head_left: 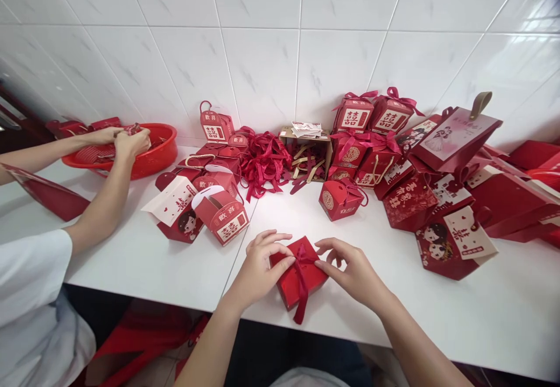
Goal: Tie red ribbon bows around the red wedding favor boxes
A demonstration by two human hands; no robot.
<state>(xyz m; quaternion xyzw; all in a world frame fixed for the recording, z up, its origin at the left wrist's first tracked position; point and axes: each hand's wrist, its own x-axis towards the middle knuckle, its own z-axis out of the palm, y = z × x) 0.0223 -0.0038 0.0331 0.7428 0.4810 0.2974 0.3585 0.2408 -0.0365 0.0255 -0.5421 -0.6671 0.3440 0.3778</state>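
A small red gift box [291,288] sits on the white table in front of me, with a dark red ribbon [301,282] tied in a bow on its top. One ribbon tail hangs down over the near side of the box. My left hand [268,261] pinches the left loop of the bow between thumb and forefinger, its other fingers loosely bent. From the right, my right hand [343,264] pinches the bow's other side with thumb and forefinger. Just behind, another red box with a cord handle [341,200] stands on the table.
A pile of red ribbons [265,162] lies near the wall beside an open carton [326,154] of cords and cards. Folded candy boxes [223,218] stand left; more boxes [452,241] crowd the right. A co-worker's hands [126,142] work over a red plastic basket [160,154].
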